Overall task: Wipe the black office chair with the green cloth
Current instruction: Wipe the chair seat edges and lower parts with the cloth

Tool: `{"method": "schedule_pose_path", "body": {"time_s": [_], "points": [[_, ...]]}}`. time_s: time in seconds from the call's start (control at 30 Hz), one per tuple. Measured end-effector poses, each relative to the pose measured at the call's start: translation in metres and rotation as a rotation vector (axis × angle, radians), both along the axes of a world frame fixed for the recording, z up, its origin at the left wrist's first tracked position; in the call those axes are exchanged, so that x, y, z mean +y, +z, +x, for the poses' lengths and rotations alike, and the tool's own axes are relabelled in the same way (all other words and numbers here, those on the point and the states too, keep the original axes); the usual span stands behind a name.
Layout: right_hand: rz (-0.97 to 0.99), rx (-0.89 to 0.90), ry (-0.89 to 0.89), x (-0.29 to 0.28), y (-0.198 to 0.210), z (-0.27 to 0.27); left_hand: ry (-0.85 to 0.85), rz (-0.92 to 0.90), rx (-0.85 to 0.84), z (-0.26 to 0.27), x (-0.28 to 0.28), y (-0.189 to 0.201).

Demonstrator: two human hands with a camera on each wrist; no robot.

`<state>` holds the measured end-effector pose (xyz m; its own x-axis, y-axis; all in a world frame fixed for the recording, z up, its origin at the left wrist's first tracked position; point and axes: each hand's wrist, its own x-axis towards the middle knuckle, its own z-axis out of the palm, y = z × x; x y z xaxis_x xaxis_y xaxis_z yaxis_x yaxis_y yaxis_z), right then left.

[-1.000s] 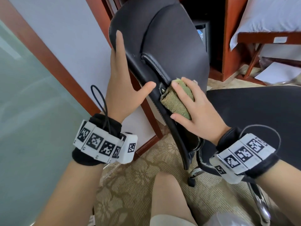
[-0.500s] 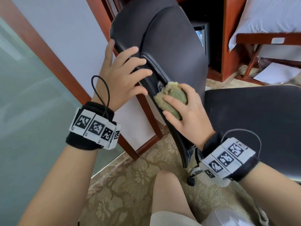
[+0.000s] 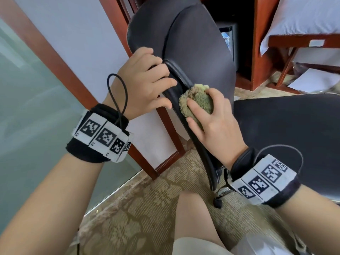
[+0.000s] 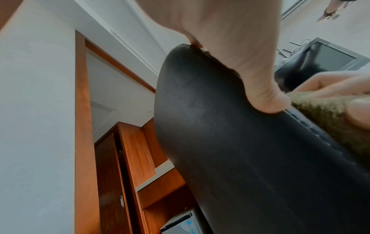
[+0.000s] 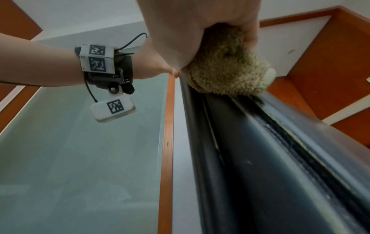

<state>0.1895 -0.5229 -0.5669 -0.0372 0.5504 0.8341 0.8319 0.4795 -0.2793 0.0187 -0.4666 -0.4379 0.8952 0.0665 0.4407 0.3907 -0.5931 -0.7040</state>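
Observation:
The black office chair (image 3: 195, 43) leans toward me, backrest up and seat (image 3: 287, 126) at the right. My left hand (image 3: 147, 83) grips the backrest's left edge, fingers curled over the front; in the left wrist view its thumb (image 4: 266, 101) presses the chair's back (image 4: 230, 158). My right hand (image 3: 211, 118) holds the bunched green cloth (image 3: 198, 102) and presses it on that same edge just below the left hand. In the right wrist view the cloth (image 5: 226, 71) sits on the chair's black rim (image 5: 250, 158).
A frosted glass panel (image 3: 27, 107) with a red-brown wooden frame (image 3: 55, 57) stands at the left. Patterned carpet (image 3: 138, 208) lies below, with my knee (image 3: 191, 218) over it. A wooden cabinet (image 3: 261, 34) and a bed frame (image 3: 303, 41) stand behind the chair.
My left hand went from flat against the backrest to curled round its edge. My right hand bunched the cloth and slid it up the edge toward the left hand.

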Motion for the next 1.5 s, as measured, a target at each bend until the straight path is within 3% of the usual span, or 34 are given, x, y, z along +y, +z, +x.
{"method": "schedule_pose_path", "body": {"time_s": [0.17,0.33,0.4,0.53,0.73,0.87,0.97,1.13,1.33,1.5], "points": [[-0.056,-0.006,0.011,-0.009,-0.014,0.005,0.046,-0.007,-0.070,0.002,-0.003,-0.005],[-0.122,0.450,0.186,-0.028,-0.015,0.010,0.051,-0.014,-0.081,0.004,-0.007,-0.003],[-0.090,0.525,0.210,-0.028,-0.003,-0.001,0.032,-0.007,-0.072,0.006,-0.008,0.000],[-0.163,0.493,0.133,-0.025,0.012,-0.020,0.010,0.036,-0.046,0.006,-0.011,0.001],[-0.239,0.320,0.027,-0.035,-0.011,-0.008,0.033,-0.016,-0.061,0.007,-0.014,0.001],[-0.338,0.625,0.079,-0.046,-0.010,0.000,0.070,-0.046,-0.084,0.009,-0.018,-0.002],[-0.224,0.794,0.114,-0.048,0.003,-0.005,0.076,-0.048,-0.079,0.010,-0.019,-0.001],[-0.322,0.706,0.099,-0.039,0.015,-0.031,0.025,0.000,-0.040,0.009,-0.018,0.001],[-0.411,0.571,-0.023,-0.042,-0.014,-0.026,-0.008,0.069,0.028,0.010,-0.013,0.006],[-0.539,0.574,-0.013,-0.049,-0.032,-0.024,0.046,0.017,-0.042,0.007,-0.013,0.001]]}}
